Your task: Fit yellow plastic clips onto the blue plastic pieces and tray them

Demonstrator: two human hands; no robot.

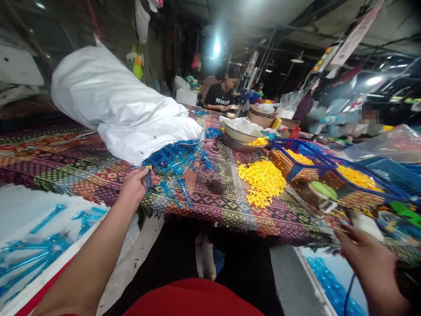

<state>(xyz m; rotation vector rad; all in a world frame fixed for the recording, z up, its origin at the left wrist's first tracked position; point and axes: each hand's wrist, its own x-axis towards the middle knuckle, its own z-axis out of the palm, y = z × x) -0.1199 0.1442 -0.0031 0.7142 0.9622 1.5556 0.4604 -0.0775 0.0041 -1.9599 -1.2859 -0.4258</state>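
Note:
My left hand is closed at the table's near edge, pinching a small blue see-through plastic piece with a yellow bit at its top. Just beyond it, a heap of blue plastic pieces spills from the mouth of a large white sack lying on its side. At the far right, my right hand is blurred beside the table edge, and whether it holds anything is not visible. Between the hands lie a pile of small yellow plastic parts and a small heap of dark bits.
Blue baskets of yellow parts and a green-lidded container stand on the right of the patterned cloth. Stacked bowls are farther back. White bins of blue pieces flank my legs. A person in black sits across.

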